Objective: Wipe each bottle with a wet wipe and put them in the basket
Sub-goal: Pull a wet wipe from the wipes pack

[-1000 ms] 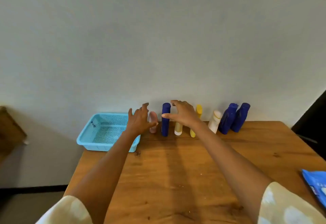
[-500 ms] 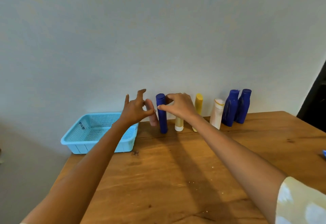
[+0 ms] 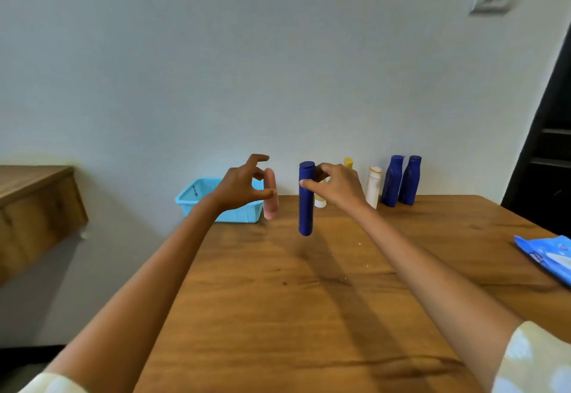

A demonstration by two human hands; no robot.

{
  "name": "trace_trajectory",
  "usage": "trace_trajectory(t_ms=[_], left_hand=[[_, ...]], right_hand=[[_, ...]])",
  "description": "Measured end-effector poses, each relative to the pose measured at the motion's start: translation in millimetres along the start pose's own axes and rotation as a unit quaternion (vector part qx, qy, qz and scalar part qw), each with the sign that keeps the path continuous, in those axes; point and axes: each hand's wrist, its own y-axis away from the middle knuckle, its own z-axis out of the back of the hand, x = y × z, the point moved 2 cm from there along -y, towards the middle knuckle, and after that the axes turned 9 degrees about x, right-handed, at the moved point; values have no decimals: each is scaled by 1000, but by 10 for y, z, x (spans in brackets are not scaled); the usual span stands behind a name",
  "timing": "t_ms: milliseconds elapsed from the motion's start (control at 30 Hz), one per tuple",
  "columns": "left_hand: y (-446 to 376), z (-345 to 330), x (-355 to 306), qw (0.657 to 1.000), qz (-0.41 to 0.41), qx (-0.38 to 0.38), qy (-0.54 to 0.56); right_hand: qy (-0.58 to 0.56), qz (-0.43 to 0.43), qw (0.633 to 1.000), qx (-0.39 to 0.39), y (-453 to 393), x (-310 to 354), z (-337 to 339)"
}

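Right hand (image 3: 338,187) pinches tall blue bottle (image 3: 306,198) near its top, long axis vertical, lifted off desk (image 3: 309,300). Left hand (image 3: 242,187), loosely curled and holding nothing, hovers just left.

In front of me is a wooden surface (image 3: 309,300) pushed against the wall. Along its far edge stand a light blue basket (image 3: 197,198), a pink bottle (image 3: 271,204), a white bottle (image 3: 374,185) and two dark blue bottles (image 3: 400,181). A blue wipes pack (image 3: 547,256) lies at its right edge.
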Motion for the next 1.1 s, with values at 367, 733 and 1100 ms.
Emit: trace_trajectory(t_ms=[367, 733, 1100], left_hand=[[721, -281, -293, 990, 76, 90, 83], [772, -362, -210, 978, 110, 137, 115], [767, -358, -221, 986, 100, -10, 130]], right_hand=[[32, -12, 998, 46, 648, 180, -6], [-41, -54, 995, 68, 638, -19, -112], [-105, -13, 994, -21, 725, -33, -143]])
